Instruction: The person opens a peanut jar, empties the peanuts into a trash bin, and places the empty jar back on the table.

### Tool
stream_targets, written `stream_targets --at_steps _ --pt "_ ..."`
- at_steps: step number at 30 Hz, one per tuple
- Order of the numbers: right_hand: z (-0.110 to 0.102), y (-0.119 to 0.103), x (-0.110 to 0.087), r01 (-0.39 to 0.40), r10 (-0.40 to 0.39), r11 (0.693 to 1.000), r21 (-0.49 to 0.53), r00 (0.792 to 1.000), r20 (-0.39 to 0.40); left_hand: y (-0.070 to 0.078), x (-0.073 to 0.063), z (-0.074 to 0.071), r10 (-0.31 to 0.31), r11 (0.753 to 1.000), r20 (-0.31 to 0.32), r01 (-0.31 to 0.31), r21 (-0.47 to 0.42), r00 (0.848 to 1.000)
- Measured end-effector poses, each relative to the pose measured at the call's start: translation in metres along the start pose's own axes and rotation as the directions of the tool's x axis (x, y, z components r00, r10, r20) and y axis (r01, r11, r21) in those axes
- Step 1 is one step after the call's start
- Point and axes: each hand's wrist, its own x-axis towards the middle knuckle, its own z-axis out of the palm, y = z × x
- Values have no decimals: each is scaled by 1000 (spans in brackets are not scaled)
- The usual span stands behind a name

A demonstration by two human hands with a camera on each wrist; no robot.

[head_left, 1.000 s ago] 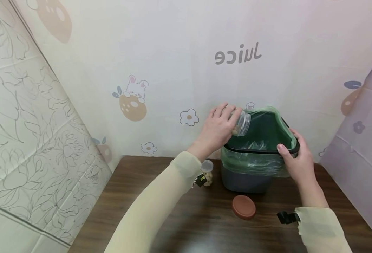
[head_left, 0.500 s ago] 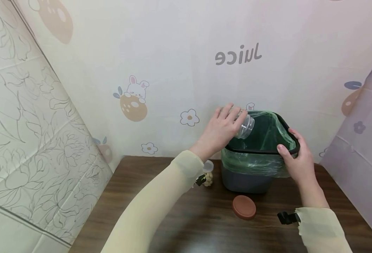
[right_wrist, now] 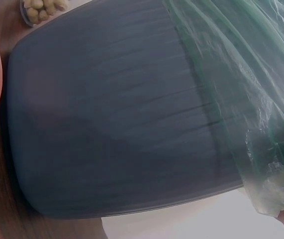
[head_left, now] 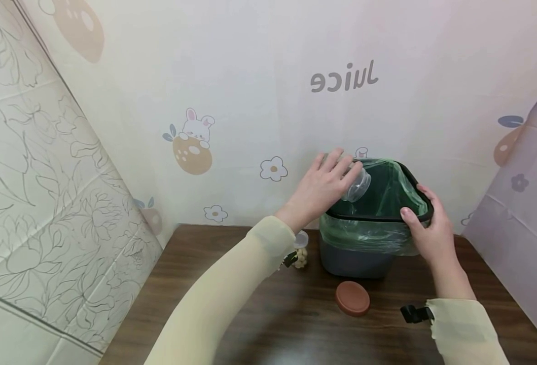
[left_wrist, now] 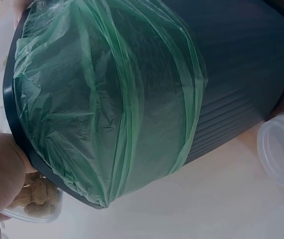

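Note:
My left hand (head_left: 320, 185) grips a clear plastic jar (head_left: 358, 185), tipped on its side with its mouth over the left part of the bin's opening. Brown lumpy pieces (left_wrist: 40, 199) show inside that jar in the left wrist view. My right hand (head_left: 432, 233) holds the right rim of the grey bin (head_left: 357, 261), thumb outside the near corner. A green bag (head_left: 368, 235) lines the bin and folds down over its outside. Most of the held jar is hidden behind my left fingers.
A second clear jar (head_left: 300, 256) of pale nut-like pieces stands left of the bin, partly behind my left wrist. In front of the bin lies a round red lid (head_left: 352, 298) on the brown wooden table (head_left: 295, 324). A printed cloth (head_left: 250, 101) hangs behind.
My left hand has moved slightly right, and the jar's mouth tips further into the bin. The bag's back edge has dropped, baring the black rim there. My right hand stays put.

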Motion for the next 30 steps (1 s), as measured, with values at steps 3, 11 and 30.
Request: stream_targets --at_steps 3,11,30 --pt "0 0 1 -9 9 1000 1 1000 2 0 1 0 17 1000 -8 -17 11 1000" --pt "0 1 0 -11 11 1000 2 1000 -2 0 3 -2 44 999 -3 -44 18 999" --pt "1 -1 -2 1 -1 1000 5 1000 -3 3 7 1 112 991 -15 -111 72 994"
